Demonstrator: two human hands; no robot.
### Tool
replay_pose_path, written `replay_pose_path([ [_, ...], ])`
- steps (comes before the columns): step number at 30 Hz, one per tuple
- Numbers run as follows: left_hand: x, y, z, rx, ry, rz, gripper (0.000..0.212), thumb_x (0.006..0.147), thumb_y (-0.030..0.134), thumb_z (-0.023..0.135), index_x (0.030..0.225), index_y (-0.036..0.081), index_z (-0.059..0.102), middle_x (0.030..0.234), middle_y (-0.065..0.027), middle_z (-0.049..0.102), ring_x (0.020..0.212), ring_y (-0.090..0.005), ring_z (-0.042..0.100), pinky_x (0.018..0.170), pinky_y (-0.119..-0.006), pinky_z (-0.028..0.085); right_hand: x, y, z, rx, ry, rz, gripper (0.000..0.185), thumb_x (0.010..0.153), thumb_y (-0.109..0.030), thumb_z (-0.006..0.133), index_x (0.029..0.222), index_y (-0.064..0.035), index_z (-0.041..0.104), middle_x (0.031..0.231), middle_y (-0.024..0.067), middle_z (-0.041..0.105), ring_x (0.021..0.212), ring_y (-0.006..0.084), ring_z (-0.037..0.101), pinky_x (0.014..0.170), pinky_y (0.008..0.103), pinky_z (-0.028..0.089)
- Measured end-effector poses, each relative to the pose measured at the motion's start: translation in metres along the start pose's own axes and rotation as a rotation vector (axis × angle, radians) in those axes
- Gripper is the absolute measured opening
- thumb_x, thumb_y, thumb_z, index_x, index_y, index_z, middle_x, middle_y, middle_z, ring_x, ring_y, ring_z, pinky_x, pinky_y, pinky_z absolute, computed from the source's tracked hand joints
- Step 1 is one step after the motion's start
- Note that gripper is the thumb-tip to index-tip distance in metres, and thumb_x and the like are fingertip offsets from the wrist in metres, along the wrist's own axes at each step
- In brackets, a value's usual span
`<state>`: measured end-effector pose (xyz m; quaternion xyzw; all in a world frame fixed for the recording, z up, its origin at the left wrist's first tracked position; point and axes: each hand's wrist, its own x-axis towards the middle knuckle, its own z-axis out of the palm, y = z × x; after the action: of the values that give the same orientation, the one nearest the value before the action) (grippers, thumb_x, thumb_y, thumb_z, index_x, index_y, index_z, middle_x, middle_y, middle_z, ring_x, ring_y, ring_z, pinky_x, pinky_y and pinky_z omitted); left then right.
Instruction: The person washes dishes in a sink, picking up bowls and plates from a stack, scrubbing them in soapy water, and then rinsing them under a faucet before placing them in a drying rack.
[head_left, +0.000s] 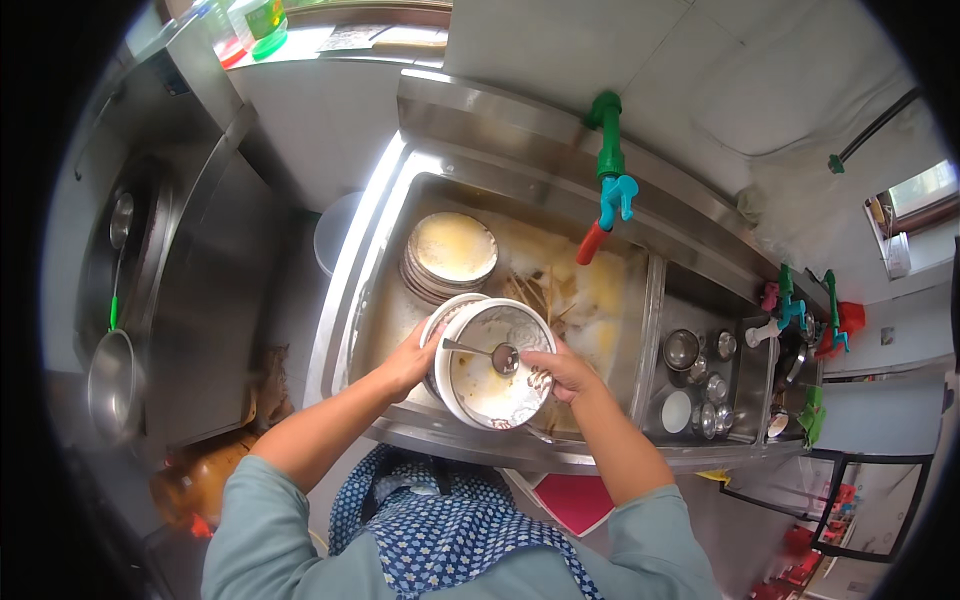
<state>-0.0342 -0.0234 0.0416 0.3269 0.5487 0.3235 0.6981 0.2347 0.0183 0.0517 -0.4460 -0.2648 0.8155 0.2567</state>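
Note:
Over the sink basin of foamy water, I hold a white patterned bowl, tilted so that its inside shows. My right hand grips its right side, the thumb inside over the rim. A metal spoon lies in it, with yellowish residue around. My left hand is closed on the left side of another white bowl, which is pressed behind the first; its fingers are partly hidden. Just beyond stands a stack of plates in the water. Thin sticks lie among scraps to their right.
A green pipe with a blue tap and red spout overhangs the basin. In the neighbouring basin lie several metal bowls and a white bowl. At left, a ladle and a metal strainer or pan rest by a steel unit.

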Motion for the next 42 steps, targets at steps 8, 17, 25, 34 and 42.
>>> replay_pose_path([
  [8, 0.02, -0.003, 0.024, 0.052, -0.203, -0.381, 0.104, 0.082, 0.07, 0.047, 0.143, 0.002, -0.003, 0.142, -0.0255, 0.027, 0.128, -0.0411, 0.036, 0.096, -0.062, 0.038, 0.023, 0.048, -0.065, -0.017, 0.111, 0.258, 0.041, 0.085, -0.002, 0.063, 0.123, -0.0017, 0.049, 0.109, 0.0119, 0.063, 0.097, 0.0252, 0.064, 0.087, 0.042, 0.053],
  [17, 0.049, -0.001, 0.047, -0.003, -0.072, -0.646, 0.103, 0.085, 0.068, 0.043, 0.145, 0.0, -0.006, 0.148, -0.0269, 0.017, 0.128, -0.0488, 0.033, 0.089, -0.067, 0.042, 0.025, 0.08, -0.073, 0.033, 0.321, 0.654, 0.034, 0.087, -0.011, 0.063, 0.117, 0.0, 0.053, 0.107, 0.014, 0.063, 0.099, 0.0279, 0.063, 0.084, 0.0477, 0.054],
  [25, 0.105, -0.008, 0.094, 0.073, 0.159, -0.567, 0.097, 0.084, 0.067, 0.044, 0.144, 0.001, 0.005, 0.149, -0.023, 0.013, 0.128, -0.0482, 0.032, 0.086, -0.067, 0.044, 0.026, 0.064, -0.1, 0.123, 0.628, 0.321, 0.025, 0.088, -0.006, 0.051, 0.111, 0.0014, 0.052, 0.105, 0.0195, 0.061, 0.093, 0.0311, 0.064, 0.071, 0.0541, 0.056],
  [34, 0.112, -0.02, 0.115, -0.044, 0.235, -0.297, 0.102, 0.081, 0.063, 0.055, 0.143, -0.005, 0.012, 0.149, -0.0249, 0.009, 0.137, -0.0399, 0.019, 0.099, -0.062, 0.032, 0.046, 0.034, -0.076, -0.037, 0.928, 0.291, 0.034, 0.088, -0.016, 0.05, 0.12, -0.0044, 0.046, 0.108, 0.0195, 0.057, 0.092, 0.0351, 0.062, 0.065, 0.0555, 0.056],
  [42, 0.109, -0.057, 0.09, -0.534, 0.053, -0.56, 0.072, 0.093, 0.051, 0.045, 0.14, 0.002, 0.023, 0.141, -0.023, 0.033, 0.125, -0.0367, 0.041, 0.085, -0.056, 0.048, 0.059, 0.028, -0.027, -0.777, 1.11, -0.016, 0.059, 0.089, -0.033, 0.052, 0.13, 0.0064, 0.036, 0.129, 0.0328, 0.043, 0.12, 0.0437, 0.044, 0.1, 0.044, 0.037],
])
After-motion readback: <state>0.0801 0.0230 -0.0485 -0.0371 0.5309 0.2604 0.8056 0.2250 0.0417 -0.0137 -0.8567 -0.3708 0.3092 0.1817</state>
